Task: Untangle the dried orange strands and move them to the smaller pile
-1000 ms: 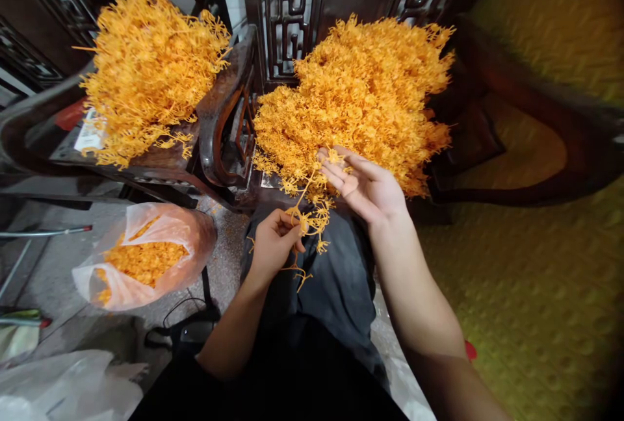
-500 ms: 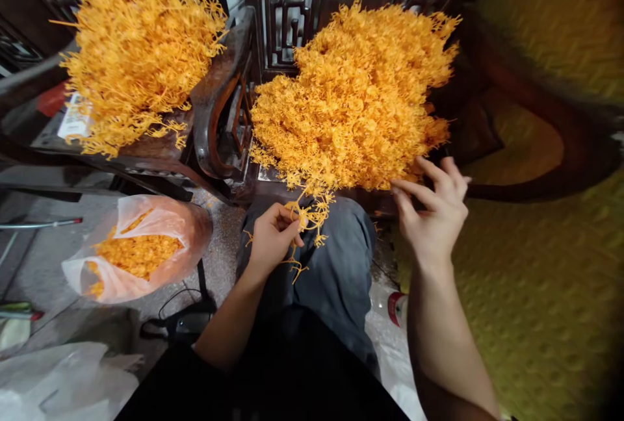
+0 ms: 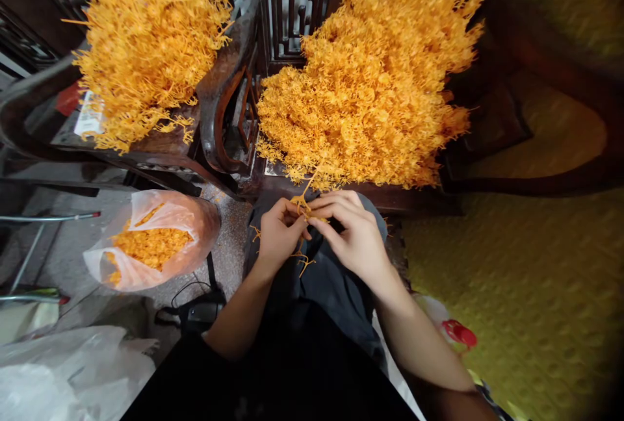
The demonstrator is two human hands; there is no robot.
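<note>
My left hand [image 3: 283, 232] is closed in a pinch on an orange branched plastic sprig [image 3: 301, 203] above my lap. My right hand [image 3: 348, 226] has its fingertips together at the same sprig, closed on part of it; the exact spot is hidden by the fingers. Thin orange branches [image 3: 306, 264] dangle below my left hand. Just beyond both hands, a large heap of orange plastic sprigs [image 3: 365, 96] covers the seat of a dark wooden chair.
Another orange heap [image 3: 151, 51] lies on a second wooden chair [image 3: 219, 96] at left. An open plastic bag [image 3: 195, 213] of orange pieces stands on the floor. White plastic sheeting [image 3: 73, 375] lies lower left, a black strapped item [image 3: 195, 310] nearby. Yellow-green padded material [image 3: 511, 278] fills the right.
My right hand has come from the right edge of the heap leftward to my left hand, and its fingers have closed at the sprig. The view has shifted slightly.
</note>
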